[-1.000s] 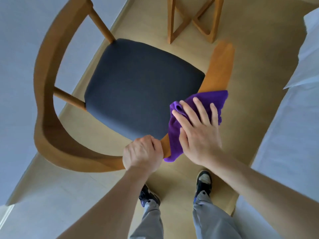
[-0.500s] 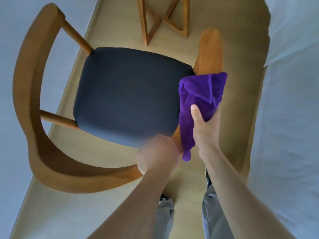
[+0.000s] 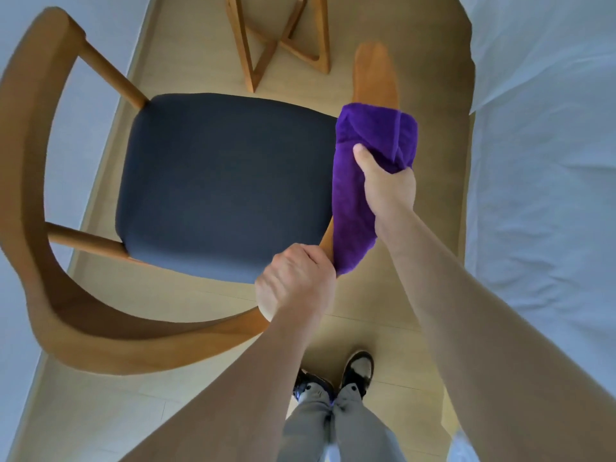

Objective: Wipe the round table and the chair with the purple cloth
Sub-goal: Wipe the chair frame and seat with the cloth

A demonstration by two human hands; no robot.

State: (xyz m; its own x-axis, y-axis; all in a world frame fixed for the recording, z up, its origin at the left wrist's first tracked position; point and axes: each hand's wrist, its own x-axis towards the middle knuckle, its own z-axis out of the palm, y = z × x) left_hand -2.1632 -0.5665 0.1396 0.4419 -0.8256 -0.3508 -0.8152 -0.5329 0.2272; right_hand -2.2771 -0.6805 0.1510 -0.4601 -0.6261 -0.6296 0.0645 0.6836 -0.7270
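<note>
Below me stands a wooden chair (image 3: 83,325) with a curved backrest and a dark grey seat cushion (image 3: 223,185). The purple cloth (image 3: 363,181) is wrapped over the chair's right armrest (image 3: 375,75). My right hand (image 3: 388,188) grips the cloth around that armrest, thumb on the seat side. My left hand (image 3: 296,281) is clenched on the wooden rail where backrest meets armrest, just below the cloth's hanging end. The round table's top is out of view; only crossed wooden legs (image 3: 280,45) show at the top.
A bed with white sheets (image 3: 546,195) runs along the right side, close to the armrest. A pale wall (image 3: 20,228) lies left of the chair. My shoes (image 3: 356,368) stand on the light wood floor behind the chair.
My right hand has slid the cloth forward along the armrest, going from a flat palm to a wrapped grip. My left hand has kept its hold on the rail.
</note>
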